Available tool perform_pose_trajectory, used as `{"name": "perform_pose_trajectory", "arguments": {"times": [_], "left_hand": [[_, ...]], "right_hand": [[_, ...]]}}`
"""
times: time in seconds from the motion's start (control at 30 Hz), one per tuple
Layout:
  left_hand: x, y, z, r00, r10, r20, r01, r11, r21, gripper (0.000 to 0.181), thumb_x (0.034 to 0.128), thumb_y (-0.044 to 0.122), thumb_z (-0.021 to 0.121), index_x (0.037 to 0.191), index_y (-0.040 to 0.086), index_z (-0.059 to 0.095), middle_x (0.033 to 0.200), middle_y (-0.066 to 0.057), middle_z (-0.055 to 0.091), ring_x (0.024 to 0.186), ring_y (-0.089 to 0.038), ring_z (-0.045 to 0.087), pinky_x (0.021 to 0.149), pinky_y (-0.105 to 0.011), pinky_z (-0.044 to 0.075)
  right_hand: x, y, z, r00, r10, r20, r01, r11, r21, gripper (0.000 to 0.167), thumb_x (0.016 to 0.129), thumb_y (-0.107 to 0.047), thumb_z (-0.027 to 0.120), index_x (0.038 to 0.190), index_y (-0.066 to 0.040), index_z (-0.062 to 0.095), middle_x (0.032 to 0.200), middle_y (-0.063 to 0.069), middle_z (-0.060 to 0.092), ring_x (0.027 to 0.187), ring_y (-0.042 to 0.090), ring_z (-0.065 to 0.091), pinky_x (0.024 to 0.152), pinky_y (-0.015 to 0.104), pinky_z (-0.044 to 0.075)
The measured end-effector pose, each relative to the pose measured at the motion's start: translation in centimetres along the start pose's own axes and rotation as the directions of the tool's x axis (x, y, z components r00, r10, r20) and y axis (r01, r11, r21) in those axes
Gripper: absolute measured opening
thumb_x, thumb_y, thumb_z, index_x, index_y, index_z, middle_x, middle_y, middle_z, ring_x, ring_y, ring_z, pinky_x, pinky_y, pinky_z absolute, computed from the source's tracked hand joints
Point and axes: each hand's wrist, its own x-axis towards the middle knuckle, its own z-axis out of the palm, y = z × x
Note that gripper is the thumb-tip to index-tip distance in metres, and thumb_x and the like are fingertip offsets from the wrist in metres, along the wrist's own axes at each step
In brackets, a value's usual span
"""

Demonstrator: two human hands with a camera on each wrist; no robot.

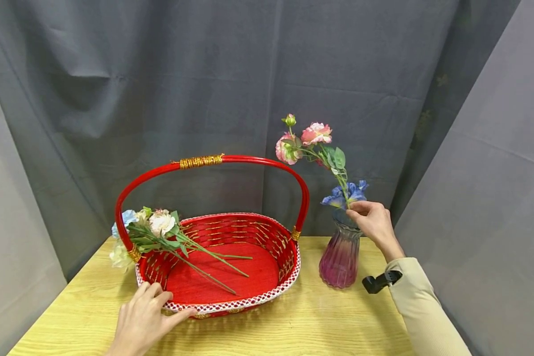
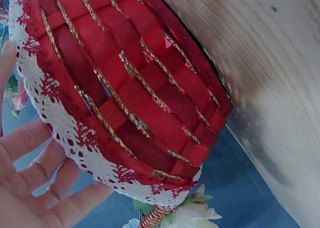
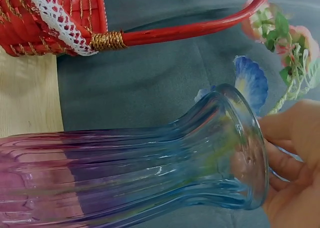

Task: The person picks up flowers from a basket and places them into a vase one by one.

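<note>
While your right hand (image 1: 376, 222) pinches the pink flower spray (image 1: 316, 133) by its stem at the mouth of the glass vase (image 1: 339, 259), your left hand (image 1: 142, 316) grips the near rim of the red basket (image 1: 267, 297). Your hands are well apart. Whether your right fingers also hold the blue flower (image 1: 358, 190), bunched against that stem, cannot be told.

Recommended handling, as judged: keep your pinch low on the stem, move it in line with the vase's opening, and avoid levering against the glass lip. Neither of your hands grips the vase's body, so a sideways pull from the blooms could tip it. Keep the leaves from snagging the blue petals.

Position and orientation: the spray rises above the vase, to the right of the basket. Its long axis climbs steeply from your fingertips, then bends left, the blooms pointing up and towards the basket's side. Its lower end is not clear through the glass. The vase stands upright on the worktop (image 1: 316, 324).
</note>
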Motion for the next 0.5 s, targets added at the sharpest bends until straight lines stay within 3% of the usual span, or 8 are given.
{"name": "perform_pose_trajectory", "arguments": {"times": [0.27,0.5], "left_hand": [[-0.02,-0.13,0.13,0.999,0.023,-0.044,-0.024,1.0,-0.003,0.06,0.0566,0.076,0.076,0.067,0.017,0.069,0.069,0.006,0.049,0.066,-0.011,0.043,0.04,-0.022,0.026],[-0.08,-0.06,-0.05,1.0,0.008,-0.012,-0.008,1.0,0.005,0.06,0.0573,0.077,0.075,0.067,0.018,0.069,0.07,0.005,0.049,0.068,-0.012,0.044,0.039,-0.023,0.026]], "right_hand": [[0.1,0.09,-0.03,0.999,0.013,-0.045,-0.013,1.0,0.013,0.021,0.094,-0.022,0.064,0.107,-0.008,0.073,0.099,0.014,0.074,0.086,0.026,0.067,0.07,0.034,0.05],[-0.09,0.4,0.06,0.999,0.023,-0.044,-0.022,0.999,0.029,0.021,0.094,-0.024,0.065,0.107,-0.009,0.073,0.098,0.012,0.074,0.083,0.023,0.066,0.068,0.031,0.048]]}}
